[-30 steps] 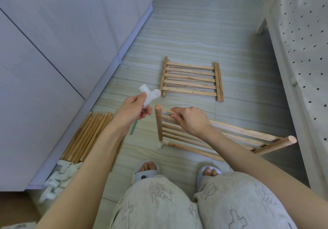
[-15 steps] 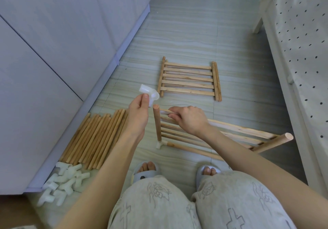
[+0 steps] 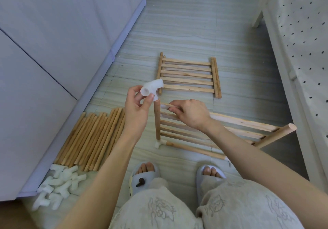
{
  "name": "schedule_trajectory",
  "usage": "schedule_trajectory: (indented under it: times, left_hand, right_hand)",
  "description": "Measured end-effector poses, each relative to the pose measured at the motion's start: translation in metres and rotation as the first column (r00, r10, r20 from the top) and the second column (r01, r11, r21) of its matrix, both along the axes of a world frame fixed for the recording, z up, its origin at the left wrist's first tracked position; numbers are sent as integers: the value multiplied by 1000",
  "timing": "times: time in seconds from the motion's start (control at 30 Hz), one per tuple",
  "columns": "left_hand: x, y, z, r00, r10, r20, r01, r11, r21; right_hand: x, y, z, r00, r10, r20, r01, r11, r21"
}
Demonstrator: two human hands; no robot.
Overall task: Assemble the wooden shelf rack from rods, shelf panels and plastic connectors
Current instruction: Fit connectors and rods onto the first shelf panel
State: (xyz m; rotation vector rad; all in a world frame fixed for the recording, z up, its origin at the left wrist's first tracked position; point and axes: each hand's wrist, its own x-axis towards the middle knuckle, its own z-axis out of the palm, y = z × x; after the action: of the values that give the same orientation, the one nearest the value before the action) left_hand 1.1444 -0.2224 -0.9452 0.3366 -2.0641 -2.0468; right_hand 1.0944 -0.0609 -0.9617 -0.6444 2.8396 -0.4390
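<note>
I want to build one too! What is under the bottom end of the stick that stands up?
A white plastic connector sits under the upright rod, on the floor, and joins it to a lying rod. The rod's tip inside the connector is hidden.

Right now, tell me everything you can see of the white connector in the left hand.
The connector is a white, slightly translucent plastic piece with short tube-like sockets branching in different directions; one open round mouth faces the camera. The left hand pinches it between thumb and fingers, holding it in the air just above the top end of the upright rod. Whether it touches the rod tip cannot be told. It is not yet pushed down over the rod.
</note>
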Motion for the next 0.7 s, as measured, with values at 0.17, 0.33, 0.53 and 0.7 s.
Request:
schedule_trajectory:
  times: [0.17,0.33,0.53,0.7]
  left_hand:
    - [6,-2,0,999,2,-42,-8,990,-137]
    - [1,2,4,999,-11,-47,0,974,-226]
    - [3,2,1,998,-52,-45,41,976,-215]
    - [3,2,8,983,-133,-123,98,961,-259]
  right_hand:
    - [-1,0,-1,1000,-8,-11,8,1000,-10]
    - [3,0,2,1000,6,-15,-6,1000,-1]
    - [5,0,2,1000,9,-8,-10,1000,-8]
    - [6,0,3,1000,13,-8,-13,1000,4]
